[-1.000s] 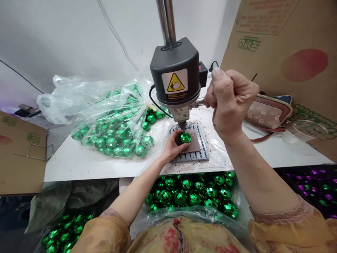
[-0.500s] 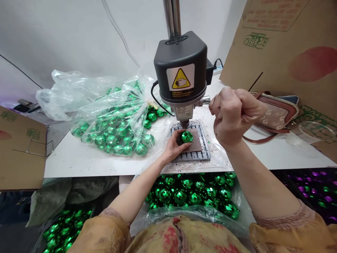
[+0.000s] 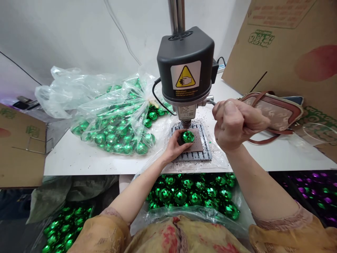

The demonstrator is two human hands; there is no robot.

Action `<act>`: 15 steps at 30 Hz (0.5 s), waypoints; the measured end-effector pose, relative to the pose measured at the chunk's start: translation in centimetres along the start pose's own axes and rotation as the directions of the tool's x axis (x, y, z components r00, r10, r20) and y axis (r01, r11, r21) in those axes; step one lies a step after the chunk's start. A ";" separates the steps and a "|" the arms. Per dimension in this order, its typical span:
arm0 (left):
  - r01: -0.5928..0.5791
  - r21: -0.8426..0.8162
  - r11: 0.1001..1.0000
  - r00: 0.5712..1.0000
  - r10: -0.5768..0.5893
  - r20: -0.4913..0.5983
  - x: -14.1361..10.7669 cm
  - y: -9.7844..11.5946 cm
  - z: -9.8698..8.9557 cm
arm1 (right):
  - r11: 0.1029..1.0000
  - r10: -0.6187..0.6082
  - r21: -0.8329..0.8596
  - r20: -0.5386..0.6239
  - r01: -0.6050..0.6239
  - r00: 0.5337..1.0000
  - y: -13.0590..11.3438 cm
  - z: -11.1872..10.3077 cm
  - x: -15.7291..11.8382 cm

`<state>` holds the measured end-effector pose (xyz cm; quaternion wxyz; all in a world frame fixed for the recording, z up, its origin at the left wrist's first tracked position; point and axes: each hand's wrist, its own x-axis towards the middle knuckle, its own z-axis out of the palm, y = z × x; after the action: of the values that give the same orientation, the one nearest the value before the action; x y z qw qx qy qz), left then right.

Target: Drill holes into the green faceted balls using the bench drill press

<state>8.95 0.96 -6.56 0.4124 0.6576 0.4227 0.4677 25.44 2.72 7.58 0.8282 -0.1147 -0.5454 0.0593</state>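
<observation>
My left hand [image 3: 177, 144] holds a shiny green faceted ball [image 3: 188, 136] on a brown pad [image 3: 198, 144] over the slotted metal base [image 3: 206, 154] of a drill press [image 3: 185, 66]. Directly above the ball is the drill's chuck [image 3: 186, 124], its tip at the ball's top. My right hand [image 3: 233, 123] is closed in a fist around the press's lever [image 3: 211, 101], whose end is hidden in the fingers. Dark crumbs lie scattered around the base.
A clear plastic bag [image 3: 110, 119] of green balls lies left of the press. More green balls [image 3: 180, 196] fill a lined container below the table's front edge [image 3: 86, 170]. A handbag [image 3: 276, 109] and a cardboard box [image 3: 279, 59] stand at the right.
My right hand has moved slightly down on the lever, and the drill head sits a little farther right in view. The left hand keeps its hold on the ball.
</observation>
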 end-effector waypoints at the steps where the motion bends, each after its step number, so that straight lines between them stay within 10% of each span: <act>1: -0.002 0.002 1.000 1.000 0.002 -0.002 0.0 0.0 0.0 | 1.000 -0.004 -0.009 0.006 0.004 1.000 0.1 -0.1 -0.2; 15: 0.019 -0.033 0.999 1.000 -0.019 0.001 -0.1 0.6 0.1 | 0.998 0.044 -0.055 0.083 -0.039 0.996 -0.6 -0.9 -1.3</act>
<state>9.16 0.71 -6.03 0.4280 0.6465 0.4211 0.4706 25.69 1.70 6.28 0.7998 -0.1456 -0.5786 0.0664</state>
